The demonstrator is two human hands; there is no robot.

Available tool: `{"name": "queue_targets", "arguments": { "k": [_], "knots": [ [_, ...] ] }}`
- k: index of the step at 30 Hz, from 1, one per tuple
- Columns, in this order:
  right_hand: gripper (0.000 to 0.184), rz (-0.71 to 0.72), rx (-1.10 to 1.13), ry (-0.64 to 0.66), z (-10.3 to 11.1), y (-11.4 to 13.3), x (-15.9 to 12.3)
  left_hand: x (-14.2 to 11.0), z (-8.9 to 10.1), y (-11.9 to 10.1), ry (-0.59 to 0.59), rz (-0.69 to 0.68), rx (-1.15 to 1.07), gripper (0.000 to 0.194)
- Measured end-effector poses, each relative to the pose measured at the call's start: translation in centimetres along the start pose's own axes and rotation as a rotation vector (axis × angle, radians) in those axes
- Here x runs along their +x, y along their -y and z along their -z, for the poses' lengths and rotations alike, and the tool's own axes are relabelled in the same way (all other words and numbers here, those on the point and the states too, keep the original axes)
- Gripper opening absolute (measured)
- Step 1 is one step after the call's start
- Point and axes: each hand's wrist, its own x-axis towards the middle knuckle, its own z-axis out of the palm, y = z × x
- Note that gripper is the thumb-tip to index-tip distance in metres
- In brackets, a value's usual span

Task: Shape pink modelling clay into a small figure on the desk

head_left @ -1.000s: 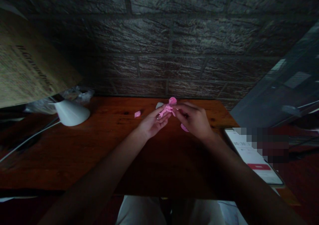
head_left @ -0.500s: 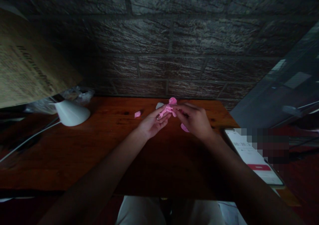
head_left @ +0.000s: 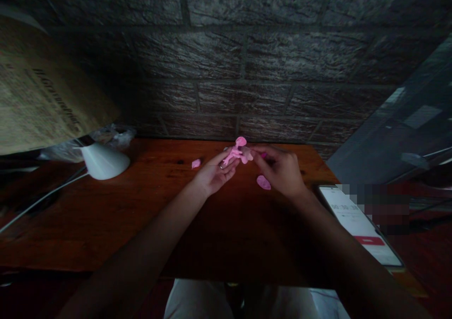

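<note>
Pink figure pinched in left hand, flap in right hand, plastic bag leftward.

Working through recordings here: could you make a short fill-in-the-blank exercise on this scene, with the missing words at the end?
1. The left hand holds a small shaped piece whose colour is ____.
2. Worn on a finger of that hand is a ____.
3. The flat oval piece on the table lies nearer the ____ hand.
4. In the picture, the white lamp base stands toward the table's ____ end.
Missing words: pink; ring; right; left.
</note>
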Motion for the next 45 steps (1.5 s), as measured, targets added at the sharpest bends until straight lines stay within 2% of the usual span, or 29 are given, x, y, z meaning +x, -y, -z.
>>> {"name": "queue_targets", "arguments": {
  "k": [1,4,8,10,16,20,25,30,34,45],
  "knots": [
    [0.02,-0.022,0.003,-0.009,0.0,0.0,0.0,0.1,0.2,-0.2,0.006,-0.025,0.02,0.003],
    [0.022,-0.095,-0.007,-0.043,-0.1,-0.3,0.0,0.4,0.8,-0.9,0.045,-0.151,0.161,0.019],
    [0.028,-0.225,0.017,-0.09,-0.1,-0.8,-0.1,0.7,1.6,-1.2,0.083,-0.355,0.5,0.037],
    [0.03,-0.268,0.053,-0.11,-0.1,-1.0,-0.1,0.9,2.0,-0.9,0.113,-0.433,0.637,0.039],
    [0.028,-0.277,0.051,-0.082,-0.3,-1.1,-0.1,1.8,2.7,-0.2,0.134,-0.49,0.842,0.043],
    [0.027,-0.286,0.086,-0.071,-0.4,-1.5,-0.1,1.6,2.7,-0.7,0.172,-0.384,0.755,0.04],
    [0.029,-0.381,0.262,-0.093,-0.6,-2.2,0.0,0.9,2.1,-1.9,0.168,-0.182,0.389,0.024],
    [0.029,-0.415,0.542,0.134,-1.0,-1.4,-0.1,0.9,2.0,-2.1,0.142,-0.041,0.129,0.007],
    [0.027,-0.356,0.626,0.216,-1.4,-0.6,-0.3,1.2,2.4,-1.9,0.163,-0.015,0.081,0.009],
    [0.024,-0.361,0.603,0.136,-2.6,-0.4,-0.7,1.3,2.3,-1.4,0.127,-0.008,0.111,0.011]
  ]
}}
